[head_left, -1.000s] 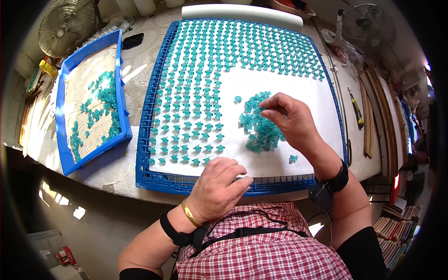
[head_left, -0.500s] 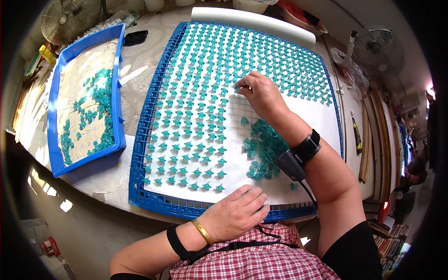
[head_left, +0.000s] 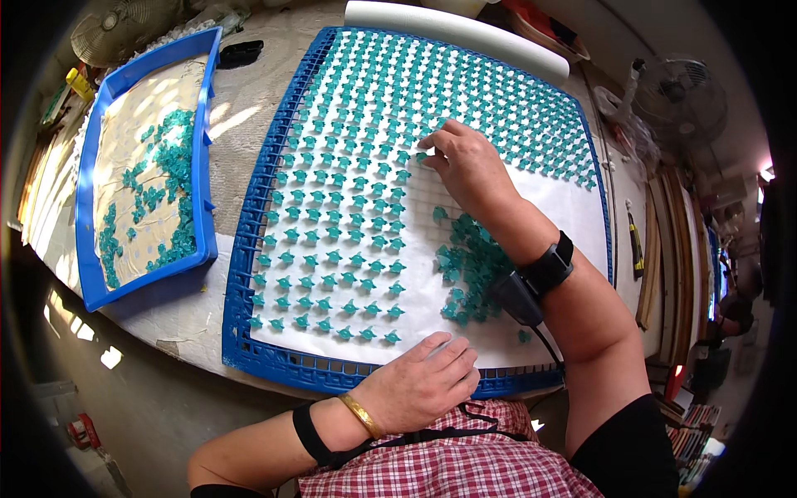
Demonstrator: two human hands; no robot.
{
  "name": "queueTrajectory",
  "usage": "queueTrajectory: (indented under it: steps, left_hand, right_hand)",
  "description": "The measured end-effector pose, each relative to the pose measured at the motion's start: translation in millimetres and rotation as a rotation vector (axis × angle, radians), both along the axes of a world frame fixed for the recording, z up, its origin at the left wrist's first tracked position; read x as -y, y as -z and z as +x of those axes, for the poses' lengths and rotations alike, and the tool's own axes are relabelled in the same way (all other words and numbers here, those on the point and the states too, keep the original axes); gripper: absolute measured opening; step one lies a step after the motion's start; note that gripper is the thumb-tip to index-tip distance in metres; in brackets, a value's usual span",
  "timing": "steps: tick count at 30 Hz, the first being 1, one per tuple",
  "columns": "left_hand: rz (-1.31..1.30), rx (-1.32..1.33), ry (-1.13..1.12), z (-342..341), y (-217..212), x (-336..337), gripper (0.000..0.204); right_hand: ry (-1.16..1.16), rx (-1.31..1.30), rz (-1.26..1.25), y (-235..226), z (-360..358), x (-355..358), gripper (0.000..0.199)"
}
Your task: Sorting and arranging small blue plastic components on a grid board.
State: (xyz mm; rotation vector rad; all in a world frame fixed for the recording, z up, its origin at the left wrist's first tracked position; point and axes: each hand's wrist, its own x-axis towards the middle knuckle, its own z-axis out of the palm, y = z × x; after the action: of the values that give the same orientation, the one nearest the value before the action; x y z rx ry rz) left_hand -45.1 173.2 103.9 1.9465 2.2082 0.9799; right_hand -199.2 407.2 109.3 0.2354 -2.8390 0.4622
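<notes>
My right hand [head_left: 469, 162] reaches over the blue grid tray [head_left: 249, 274], fingertips pinched on a small teal piece [head_left: 421, 155] at the end of a row of set pieces. My left hand [head_left: 423, 383] lies flat, fingers loosely spread, on the tray's near edge. A loose teal pile [head_left: 469, 270] sits beside my right forearm.

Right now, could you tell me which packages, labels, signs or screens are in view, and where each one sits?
Small yellow packet or box: far left edge, beyond the smaller blue tray; markings too small to tell.
Small red object: on the floor, lower left; possibly a package, unclear.
No signs or screens can be made out.
</notes>
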Motion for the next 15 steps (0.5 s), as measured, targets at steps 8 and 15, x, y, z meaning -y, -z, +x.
queueTrajectory:
  steps: [8, 15]
  left_hand:
    - [0.025, 0.0, -0.017, -0.7, -1.5, 0.7, 0.025]
    - [0.245, 0.237, -0.115, -15.4, -26.3, 19.9, 0.024]
  right_hand:
    - [-0.144, 0.349, -0.194, -40.1, 43.6, -11.1, 0.015]
    - [-0.153, 0.348, -0.216, -25.5, 51.3, 1.1, 0.018]
